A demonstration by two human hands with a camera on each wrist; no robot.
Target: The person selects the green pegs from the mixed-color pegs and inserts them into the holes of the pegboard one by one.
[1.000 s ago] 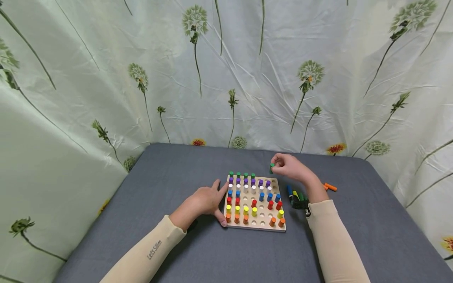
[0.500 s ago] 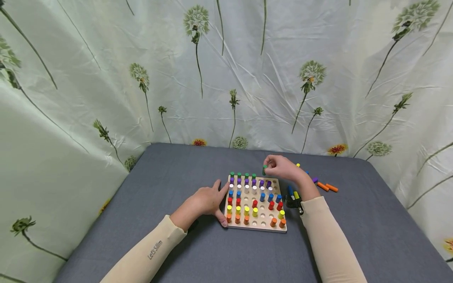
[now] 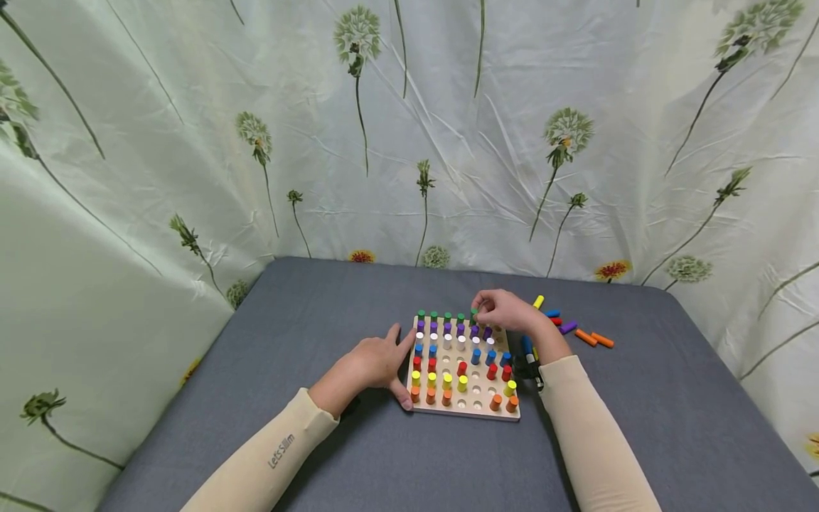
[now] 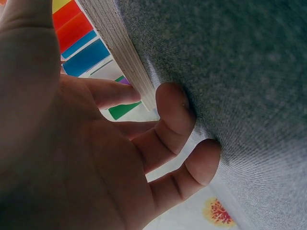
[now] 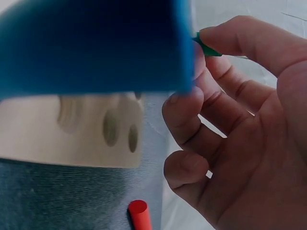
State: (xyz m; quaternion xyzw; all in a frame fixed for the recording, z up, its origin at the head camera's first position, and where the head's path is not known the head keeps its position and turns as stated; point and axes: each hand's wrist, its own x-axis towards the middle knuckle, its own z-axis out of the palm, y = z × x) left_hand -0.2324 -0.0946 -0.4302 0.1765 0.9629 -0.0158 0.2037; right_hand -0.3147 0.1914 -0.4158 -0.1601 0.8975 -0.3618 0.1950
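A wooden pegboard [image 3: 470, 414] stands on the grey table with rows of coloured pegs upright in it. My left hand [image 3: 377, 363] rests at its left side, fingers spread, thumb by the near corner. In the left wrist view, a fingertip touches the board's edge [image 4: 120, 48]. At the far row my right hand [image 3: 510, 313] pinches a green peg [image 3: 474, 317] between thumb and finger, in line with the other green pegs. The right wrist view shows part of that green peg [image 5: 209, 49]; its lower end is hidden. A blurred blue peg [image 5: 96, 48] blocks much of that view.
Loose pegs lie right of the board, among them a yellow peg [image 3: 539, 301], a purple peg [image 3: 567, 328] and an orange peg [image 3: 602, 340]. Others are partly under the right wrist. A floral curtain [image 3: 397, 213] hangs behind the grey table [image 3: 333, 299].
My right hand has moved left and down with the green peg, from beyond the board's far right corner to the green row. The left hand stays at the board's left side.
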